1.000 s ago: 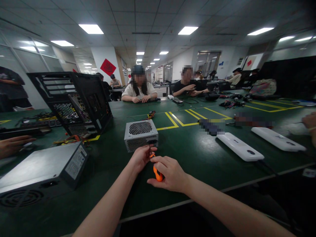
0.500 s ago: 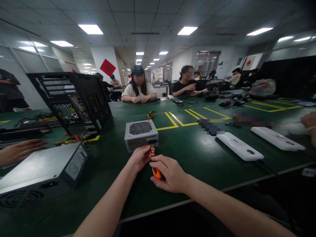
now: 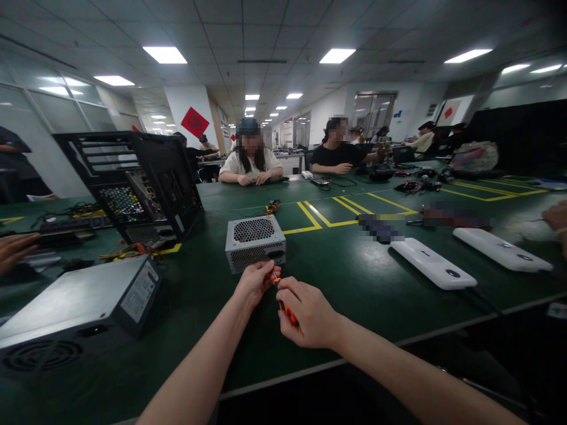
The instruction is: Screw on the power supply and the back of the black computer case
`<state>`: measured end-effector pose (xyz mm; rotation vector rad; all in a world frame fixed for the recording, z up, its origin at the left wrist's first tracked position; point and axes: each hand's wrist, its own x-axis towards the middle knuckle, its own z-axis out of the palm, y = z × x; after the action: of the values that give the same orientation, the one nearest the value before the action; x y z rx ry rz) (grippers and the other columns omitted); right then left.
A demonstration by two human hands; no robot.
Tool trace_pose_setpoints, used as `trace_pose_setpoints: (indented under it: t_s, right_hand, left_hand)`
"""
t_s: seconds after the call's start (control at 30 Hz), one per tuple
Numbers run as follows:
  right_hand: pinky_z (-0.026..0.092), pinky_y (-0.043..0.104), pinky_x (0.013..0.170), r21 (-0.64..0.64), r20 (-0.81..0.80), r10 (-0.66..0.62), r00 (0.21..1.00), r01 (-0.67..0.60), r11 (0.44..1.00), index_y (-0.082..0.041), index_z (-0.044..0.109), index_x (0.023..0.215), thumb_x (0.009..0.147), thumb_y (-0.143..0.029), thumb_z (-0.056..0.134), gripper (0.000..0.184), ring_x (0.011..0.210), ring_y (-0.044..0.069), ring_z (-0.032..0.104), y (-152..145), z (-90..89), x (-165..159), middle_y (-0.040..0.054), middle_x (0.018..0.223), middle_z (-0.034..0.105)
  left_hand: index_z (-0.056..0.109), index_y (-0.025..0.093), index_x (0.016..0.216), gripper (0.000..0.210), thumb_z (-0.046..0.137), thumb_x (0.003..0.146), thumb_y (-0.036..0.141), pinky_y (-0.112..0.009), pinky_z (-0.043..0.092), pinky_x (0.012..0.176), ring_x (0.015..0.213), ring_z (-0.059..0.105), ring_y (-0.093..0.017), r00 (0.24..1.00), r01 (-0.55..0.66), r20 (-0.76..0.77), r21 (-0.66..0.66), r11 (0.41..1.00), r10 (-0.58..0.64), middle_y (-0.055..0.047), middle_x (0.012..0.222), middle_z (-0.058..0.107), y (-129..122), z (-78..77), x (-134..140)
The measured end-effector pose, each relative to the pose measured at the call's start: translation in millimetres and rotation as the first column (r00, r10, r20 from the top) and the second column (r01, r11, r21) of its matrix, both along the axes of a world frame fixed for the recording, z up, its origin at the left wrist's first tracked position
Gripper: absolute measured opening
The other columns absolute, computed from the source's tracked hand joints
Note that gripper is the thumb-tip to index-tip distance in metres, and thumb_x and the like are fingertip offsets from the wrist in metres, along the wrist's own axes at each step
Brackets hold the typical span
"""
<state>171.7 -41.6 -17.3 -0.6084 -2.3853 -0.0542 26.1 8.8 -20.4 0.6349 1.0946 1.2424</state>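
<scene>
My right hand (image 3: 310, 313) is wrapped round the orange and black handle of a screwdriver (image 3: 290, 314), whose thin metal shaft points up toward my left fingers. My left hand (image 3: 256, 283) is closed in a pinch at the screwdriver's tip; whatever lies between its fingertips is too small to make out. Just beyond both hands stands a small grey power supply (image 3: 257, 241) with perforated top and side and a black socket on its near face. Its lower right corner is partly behind my left fingers.
A larger power supply (image 3: 84, 295) lies at left, before an open black computer case (image 3: 133, 183). White power banks (image 3: 432, 262) lie at right on the green table (image 3: 354, 319). A co-worker's hand (image 3: 16, 251) shows at the left edge, another hand (image 3: 557, 218) at right. People sit opposite.
My right hand and the screwdriver have shifted slightly right, and more of the metal shaft shows. The co-worker's hand at left has drawn back toward the edge.
</scene>
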Motion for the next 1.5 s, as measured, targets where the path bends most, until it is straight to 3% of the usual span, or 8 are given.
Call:
trace_pose_setpoints:
  t_s: [0.27,0.43,0.57,0.87,1.0,1.13,1.3,1.5]
  right_hand:
    - [0.046,0.030,0.071,-0.209,-0.176,-0.068,0.982,0.030,0.977,-0.018,0.043,0.090,0.075,-0.018,0.042,0.016,0.085,0.018,0.050,-1.7,3.1,2.2,0.0082,0.094,0.047]
    - [0.042,0.026,0.059,-0.272,-0.093,-0.194,0.977,0.163,0.948,-0.017,0.042,0.096,0.080,-0.031,0.043,0.022,0.064,0.015,0.054,-4.8,2.7,1.6,0.0021,0.074,0.054]
    - [0.039,0.025,0.054,-0.220,-0.049,-0.227,0.973,0.212,0.952,-0.017,0.042,0.093,0.074,-0.040,0.051,0.031,0.057,0.014,0.053,-5.8,-1.1,-0.1,0.0003,0.068,0.054]
    - [0.039,0.031,0.066,0.047,0.018,-0.180,0.983,0.179,0.983,-0.017,0.053,0.080,0.071,-0.018,0.048,0.011,0.074,0.018,0.047,-1.7,-2.5,0.8,0.0057,0.079,0.051]
    - [0.038,0.032,0.067,0.035,0.046,-0.214,0.976,0.213,0.977,-0.018,0.056,0.082,0.075,-0.023,0.047,0.012,0.075,0.019,0.048,-0.8,1.8,1.7,0.0063,0.081,0.051]
    - [0.038,0.030,0.066,-0.055,0.020,-0.285,0.958,0.285,0.957,-0.015,0.049,0.101,0.082,-0.035,0.043,0.028,0.071,0.017,0.052,-1.6,2.4,2.6,0.0061,0.081,0.056]
    - [0.036,0.027,0.064,-0.026,0.061,-0.252,0.966,0.254,0.967,-0.015,0.051,0.095,0.082,-0.026,0.041,0.019,0.067,0.015,0.052,-0.8,-1.5,2.1,0.0041,0.076,0.057]
    - [0.032,0.027,0.062,0.064,0.082,-0.252,0.964,0.247,0.967,-0.018,0.055,0.088,0.079,-0.022,0.044,0.015,0.067,0.014,0.046,0.2,-0.9,2.3,0.0034,0.076,0.052]
  left_hand:
    - [0.054,0.008,0.063,0.013,0.054,0.075,0.011,-0.013,0.041,0.040,0.041,0.049,-0.004,1.000,-0.017,0.006,-0.016,1.000,0.017,-0.004,0.052,0.057,2.3,1.2,2.7]
    - [0.054,0.008,0.063,0.011,0.056,0.073,0.012,-0.013,0.040,0.039,0.041,0.050,-0.005,0.999,-0.040,-0.011,-0.038,0.999,0.039,-0.004,0.052,0.057,2.3,3.7,3.7]
    - [0.053,0.009,0.063,0.011,0.057,0.073,0.011,-0.013,0.041,0.040,0.042,0.051,-0.005,0.998,-0.061,-0.024,-0.035,0.998,0.060,-0.004,0.053,0.058,2.4,3.5,3.6]
    - [0.056,0.008,0.069,0.010,0.052,0.076,0.013,-0.015,0.042,0.046,0.049,0.054,-0.006,1.000,-0.018,-0.024,-0.008,1.000,0.018,-0.006,0.062,0.060,3.1,0.2,2.5]
    - [0.055,0.013,0.071,0.012,0.049,0.077,0.020,-0.019,0.040,0.047,0.053,0.055,-0.011,0.969,0.025,-0.247,0.071,0.997,-0.007,-0.006,0.063,0.060,0.4,-2.3,0.9]
    - [0.053,0.019,0.060,0.013,0.058,0.070,0.026,-0.021,0.040,0.059,0.064,0.054,-0.015,0.720,-0.026,-0.611,0.452,0.892,0.330,-0.001,0.054,0.051,-7.2,3.0,-7.3]
    - [0.058,0.020,0.090,0.019,0.046,0.076,0.018,-0.037,0.034,0.087,0.096,0.047,-0.021,0.158,0.207,-0.667,0.744,0.636,0.728,-0.007,0.096,0.056,-8.8,15.6,-19.4]
    - [0.053,0.022,0.106,0.034,0.047,0.073,0.015,-0.037,0.032,0.089,0.103,0.043,-0.022,-0.109,0.355,-0.684,0.651,0.670,0.722,-0.006,0.109,0.053,-2.6,11.0,-23.0]
